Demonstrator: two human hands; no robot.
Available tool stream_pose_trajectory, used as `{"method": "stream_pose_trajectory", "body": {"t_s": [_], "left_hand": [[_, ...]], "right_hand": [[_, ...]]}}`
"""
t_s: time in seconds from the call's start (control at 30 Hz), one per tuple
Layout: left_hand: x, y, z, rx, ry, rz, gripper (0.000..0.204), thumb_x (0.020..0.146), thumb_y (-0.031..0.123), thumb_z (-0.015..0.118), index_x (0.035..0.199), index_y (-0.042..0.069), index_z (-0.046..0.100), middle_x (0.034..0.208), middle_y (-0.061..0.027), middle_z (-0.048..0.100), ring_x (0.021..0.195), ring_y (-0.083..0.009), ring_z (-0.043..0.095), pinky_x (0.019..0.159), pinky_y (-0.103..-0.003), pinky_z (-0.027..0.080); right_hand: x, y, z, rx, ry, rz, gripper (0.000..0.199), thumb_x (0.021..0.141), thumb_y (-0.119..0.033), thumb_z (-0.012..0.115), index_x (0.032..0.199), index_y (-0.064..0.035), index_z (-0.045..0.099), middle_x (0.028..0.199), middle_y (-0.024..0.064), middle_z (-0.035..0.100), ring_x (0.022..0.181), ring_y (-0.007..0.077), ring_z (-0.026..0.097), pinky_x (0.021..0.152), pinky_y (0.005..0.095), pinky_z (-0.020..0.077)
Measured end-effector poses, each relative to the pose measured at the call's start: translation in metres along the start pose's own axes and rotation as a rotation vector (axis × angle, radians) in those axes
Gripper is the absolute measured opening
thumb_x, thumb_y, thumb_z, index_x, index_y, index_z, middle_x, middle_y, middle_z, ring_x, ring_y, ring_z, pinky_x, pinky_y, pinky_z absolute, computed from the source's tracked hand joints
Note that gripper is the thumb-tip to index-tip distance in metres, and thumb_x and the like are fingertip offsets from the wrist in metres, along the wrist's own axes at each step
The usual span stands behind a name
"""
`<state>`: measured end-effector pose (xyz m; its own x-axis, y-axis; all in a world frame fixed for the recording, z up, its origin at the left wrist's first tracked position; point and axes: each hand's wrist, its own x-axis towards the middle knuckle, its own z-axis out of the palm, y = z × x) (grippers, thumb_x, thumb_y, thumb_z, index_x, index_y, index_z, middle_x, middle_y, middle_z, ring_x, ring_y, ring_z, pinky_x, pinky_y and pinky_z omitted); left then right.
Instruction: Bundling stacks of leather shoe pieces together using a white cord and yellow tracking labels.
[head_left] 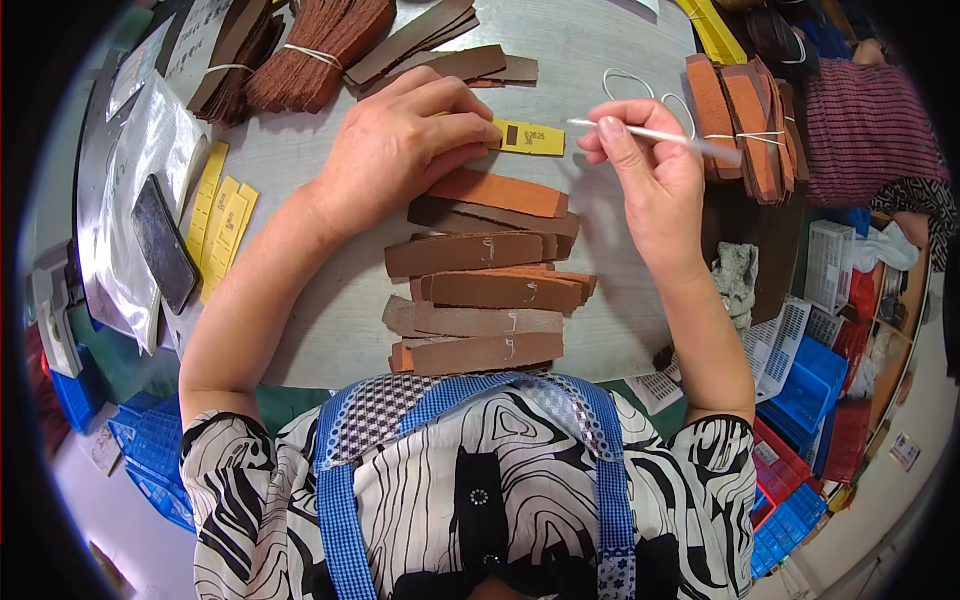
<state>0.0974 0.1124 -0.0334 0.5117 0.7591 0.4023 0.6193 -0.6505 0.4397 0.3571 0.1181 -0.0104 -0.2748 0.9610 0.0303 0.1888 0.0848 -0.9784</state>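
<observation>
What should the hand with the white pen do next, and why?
Probably lower the white pen onto the top brown strip and mark it. The right hand holds the pen just above the table, the left hand pins a yellow tag there, and the lower strips already show small white marks, but that one shows none.

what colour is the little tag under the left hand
Yellow, with a small dark patch; the tag shows best in the head view.
</observation>
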Motion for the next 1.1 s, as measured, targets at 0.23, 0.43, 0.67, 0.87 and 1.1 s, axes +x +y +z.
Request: {"method": "stream_pose_trajectory", "body": {"t_s": [0.23,0.43,0.67,0.87,1.1], "left_hand": [[-0.003,0.007,0.003,0.010,0.004,-0.010,0.020,0.082,0.012,0.078,0.101,0.011,0.077,0.103,-0.0032,0.071,0.096,-0.0260,0.065,0.082,-0.037,0.056],[0.002,0.002,0.004,0.000,0.009,-0.012,0.018,0.081,0.012,0.078,0.099,0.011,0.076,0.102,-0.0031,0.070,0.096,-0.0265,0.064,0.082,-0.038,0.056],[0.011,0.001,-0.003,-0.010,0.032,0.037,0.022,0.076,0.011,0.078,0.098,0.011,0.074,0.099,-0.0045,0.068,0.094,-0.0282,0.064,0.080,-0.039,0.055],[-0.004,0.004,0.012,-0.002,0.049,0.010,0.012,0.075,0.016,0.074,0.087,0.015,0.071,0.089,-0.0025,0.062,0.089,-0.0253,0.061,0.076,-0.037,0.056],[-0.017,0.029,-0.006,-0.138,-0.139,-0.088,0.008,0.085,0.019,0.076,0.092,0.015,0.074,0.094,-0.0039,0.065,0.090,-0.0266,0.067,0.077,-0.040,0.056]], "right_hand": [[0.005,0.007,0.021,-0.388,-0.092,-0.280,0.024,0.108,-0.019,0.055,0.101,0.0004,0.067,0.084,0.0112,0.069,0.071,0.0240,0.067,0.068,0.0343,0.0523],[0.017,0.002,0.027,-0.573,-0.081,-0.369,0.018,0.104,-0.014,0.058,0.092,-0.0012,0.063,0.084,0.0138,0.065,0.075,0.0346,0.064,0.069,0.0420,0.0503],[0.016,-0.014,0.030,-0.599,-0.123,-0.337,0.017,0.103,-0.014,0.059,0.091,-0.0016,0.059,0.080,0.0182,0.062,0.075,0.0410,0.062,0.068,0.0483,0.0491],[0.038,0.009,0.033,-0.327,-0.168,-0.261,0.020,0.105,-0.013,0.054,0.106,-0.0021,0.071,0.085,0.0134,0.071,0.076,0.0333,0.069,0.072,0.0394,0.0550],[0.071,0.029,0.050,-0.887,0.058,-0.664,0.025,0.077,-0.017,0.083,0.100,-0.0147,0.075,0.104,0.0024,0.060,0.097,0.0252,0.061,0.077,0.0371,0.0557]]}}
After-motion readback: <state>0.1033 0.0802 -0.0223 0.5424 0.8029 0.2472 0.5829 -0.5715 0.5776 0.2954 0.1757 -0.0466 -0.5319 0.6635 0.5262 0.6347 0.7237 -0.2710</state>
